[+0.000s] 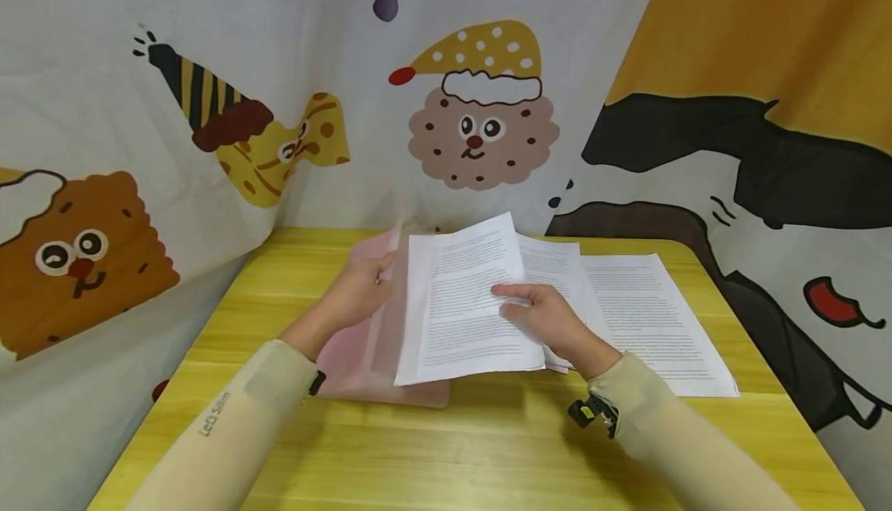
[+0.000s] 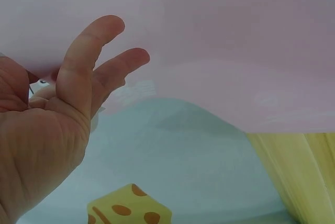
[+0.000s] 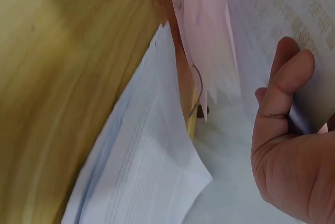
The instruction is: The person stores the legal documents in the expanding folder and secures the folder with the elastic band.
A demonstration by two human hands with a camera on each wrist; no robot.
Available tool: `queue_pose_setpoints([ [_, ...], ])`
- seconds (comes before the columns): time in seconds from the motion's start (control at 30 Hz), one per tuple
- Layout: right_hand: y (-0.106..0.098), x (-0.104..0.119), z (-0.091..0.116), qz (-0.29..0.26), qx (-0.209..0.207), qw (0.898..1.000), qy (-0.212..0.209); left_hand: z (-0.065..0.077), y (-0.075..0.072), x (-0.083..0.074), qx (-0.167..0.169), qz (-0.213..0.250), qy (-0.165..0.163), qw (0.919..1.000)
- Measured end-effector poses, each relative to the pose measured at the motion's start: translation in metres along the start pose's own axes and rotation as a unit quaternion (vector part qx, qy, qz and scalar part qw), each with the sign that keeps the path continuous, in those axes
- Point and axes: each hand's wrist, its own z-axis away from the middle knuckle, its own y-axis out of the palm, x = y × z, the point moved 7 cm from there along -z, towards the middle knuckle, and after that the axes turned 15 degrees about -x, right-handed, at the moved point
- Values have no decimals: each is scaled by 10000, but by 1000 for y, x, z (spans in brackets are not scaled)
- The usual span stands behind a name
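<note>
A translucent pink folder (image 1: 341, 352) lies on the left part of the table, its cover raised. My left hand (image 1: 357, 290) pinches the edge of that cover; in the left wrist view two fingers stretch out below the pink sheet (image 2: 225, 41). Lifted at a slant over the folder's right side is a printed paper sheet (image 1: 467, 302). My right hand (image 1: 547, 317) grips its right edge, index finger extended across the print. From the right wrist, the curled fingers (image 3: 282, 93) show behind this paper. Thin bent metal wires (image 3: 196, 90) show beside the folder's pink edge.
More printed sheets (image 1: 554, 255) lie partly hidden behind the held paper. Another printed page (image 1: 655, 325) rests at the right on the yellow wooden table (image 1: 446, 457). A cartoon-print curtain (image 1: 334, 46) hangs behind the table and along its sides.
</note>
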Motion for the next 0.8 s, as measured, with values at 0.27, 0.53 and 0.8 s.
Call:
queue_pose_setpoints([
  [0.27,15,-1,3,-41,-2,9999,148,1,1,-1,-8,39,-60,10000],
  [0.53,9,-3,3,26,-255,9995,192,0,0,2,-44,22,-56,10000],
  [0.8,20,-3,5,-173,-179,9995,185,1,1,2,-64,42,-69,9999],
])
